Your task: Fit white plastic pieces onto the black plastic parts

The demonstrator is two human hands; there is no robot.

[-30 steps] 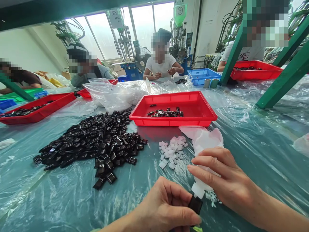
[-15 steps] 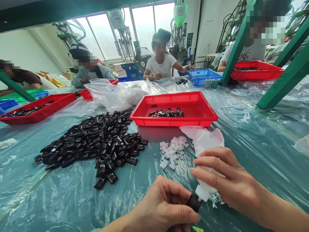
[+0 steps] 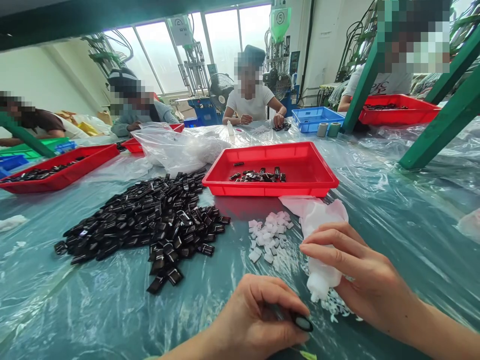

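Observation:
Between the thumb and fingers of my left hand is a small black piece, tilted so that a pale oval face shows. My right hand is wrapped round a white squeeze bottle, its nozzle pointing down and toward me, apart from the black piece. Small white squares lie in a loose heap left of the bottle. Thin white scraps are scattered under it. A large pile of black pieces spreads over the left of the table.
A red tray with black pieces stands beyond the white squares. Clear plastic sheeting covers the table. Green posts rise at the right. Several people sit around, among them a person across the table.
The black piece has turned in my left hand. The bottle's nozzle has moved away from it, and my right hand has shifted slightly. The person across has drawn a hand back from the blue tray.

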